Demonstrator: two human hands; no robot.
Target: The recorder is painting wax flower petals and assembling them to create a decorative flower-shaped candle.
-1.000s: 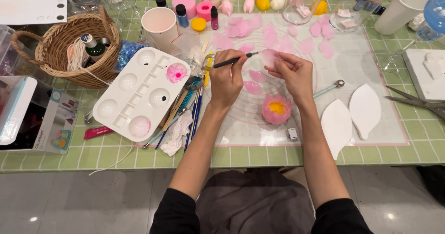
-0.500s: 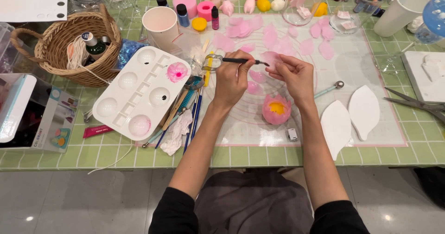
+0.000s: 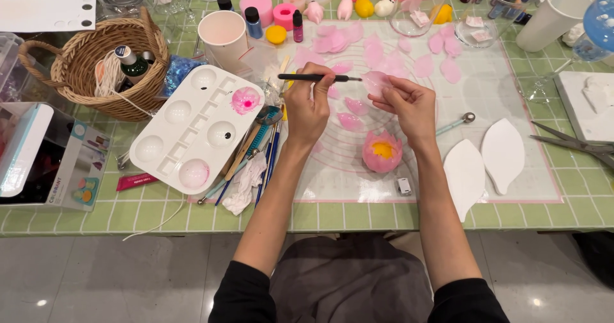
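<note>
My left hand (image 3: 308,109) grips a thin black paintbrush (image 3: 313,77), held level with its tip pointing right. The brush tip touches a pale pink petal (image 3: 376,82) pinched in the fingers of my right hand (image 3: 404,102). Both hands hover above a translucent work mat (image 3: 448,163). Below them on the mat sits a pink flower with a yellow centre (image 3: 382,151). More loose pink petals (image 3: 350,120) lie on the mat under and beyond my hands.
A white paint palette (image 3: 192,128) with pink paint lies left of my hands, brushes and tools (image 3: 259,153) beside it. A wicker basket (image 3: 96,67) stands far left, a white cup (image 3: 224,34) behind. Two white leaf shapes (image 3: 486,160) and scissors (image 3: 575,144) lie right.
My hands have lifted slightly from the mat with the brush turned level; the petal now sits in my right fingers against the brush tip.
</note>
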